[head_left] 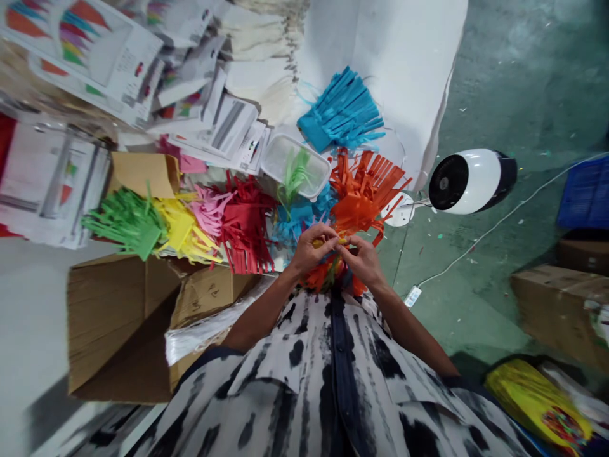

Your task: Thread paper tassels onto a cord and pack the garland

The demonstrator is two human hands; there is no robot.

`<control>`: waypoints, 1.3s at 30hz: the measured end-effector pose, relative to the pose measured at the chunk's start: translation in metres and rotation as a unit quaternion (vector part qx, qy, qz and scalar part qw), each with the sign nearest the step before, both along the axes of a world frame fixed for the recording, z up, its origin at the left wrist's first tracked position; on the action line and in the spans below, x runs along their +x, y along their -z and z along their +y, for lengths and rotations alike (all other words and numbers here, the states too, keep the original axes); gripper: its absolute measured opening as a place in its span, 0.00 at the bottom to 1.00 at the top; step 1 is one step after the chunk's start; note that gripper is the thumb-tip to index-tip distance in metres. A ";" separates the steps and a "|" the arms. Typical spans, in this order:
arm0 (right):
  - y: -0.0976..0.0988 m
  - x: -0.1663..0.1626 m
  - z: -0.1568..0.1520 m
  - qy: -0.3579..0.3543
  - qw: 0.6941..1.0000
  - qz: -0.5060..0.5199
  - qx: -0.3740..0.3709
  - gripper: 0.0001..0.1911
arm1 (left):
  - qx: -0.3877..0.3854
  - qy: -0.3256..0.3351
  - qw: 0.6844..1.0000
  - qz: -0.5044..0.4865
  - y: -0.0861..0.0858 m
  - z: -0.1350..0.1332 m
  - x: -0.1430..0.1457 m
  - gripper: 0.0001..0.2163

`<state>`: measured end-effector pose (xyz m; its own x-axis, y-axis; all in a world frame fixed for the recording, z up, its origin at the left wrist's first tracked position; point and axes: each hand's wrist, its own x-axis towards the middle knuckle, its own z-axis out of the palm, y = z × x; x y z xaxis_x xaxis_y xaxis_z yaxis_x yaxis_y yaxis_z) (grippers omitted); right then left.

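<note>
My left hand (311,249) and my right hand (362,259) meet in front of my chest, fingers pinched together on a small yellow piece of a paper tassel (333,241). Orange and red fringe (320,277) hangs below my hands. Piles of cut paper tassels lie just beyond: green (124,222), yellow (183,231), pink (209,209), red (247,225), blue (297,219), orange (364,187) and a turquoise bundle (340,113) farther off. A clear plastic tub (295,166) holds green strips.
An open cardboard box (118,317) stands at my left. Printed packaging cards (143,76) are stacked at the far left. A small white fan (469,181) with a cable sits on the green floor at right, with a cardboard box (559,311) and a yellow bag (537,400) nearby.
</note>
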<state>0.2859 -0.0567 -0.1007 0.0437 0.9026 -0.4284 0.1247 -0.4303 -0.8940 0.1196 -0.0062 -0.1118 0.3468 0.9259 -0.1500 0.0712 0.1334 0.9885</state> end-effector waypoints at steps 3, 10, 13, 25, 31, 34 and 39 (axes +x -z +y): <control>-0.002 -0.001 0.000 0.004 1.000 -0.003 0.000 0.14 | 0.005 -0.016 1.000 0.015 0.000 -0.002 0.001 0.11; -0.014 -0.001 0.003 0.030 0.999 0.015 -0.001 0.16 | 0.057 -0.046 0.994 0.075 0.004 -0.006 0.002 0.09; -0.015 -0.003 0.004 0.030 0.999 0.021 0.022 0.17 | 0.072 -0.034 0.993 0.085 0.007 -0.008 0.002 0.08; -0.011 -0.007 0.004 0.039 0.999 0.011 0.031 0.18 | 0.166 -0.009 0.974 0.155 0.004 -0.008 0.001 0.10; -0.006 -0.003 0.007 0.089 0.994 0.057 0.026 0.16 | 0.161 -0.013 0.976 0.147 0.013 -0.009 0.001 0.12; -0.005 -0.001 0.006 0.123 0.989 0.083 0.011 0.16 | 0.141 0.040 0.980 0.137 0.018 -0.005 -0.003 0.17; 0.000 0.001 0.001 0.143 0.985 0.093 0.006 0.17 | 0.116 0.161 0.973 0.117 0.027 0.002 -0.017 0.18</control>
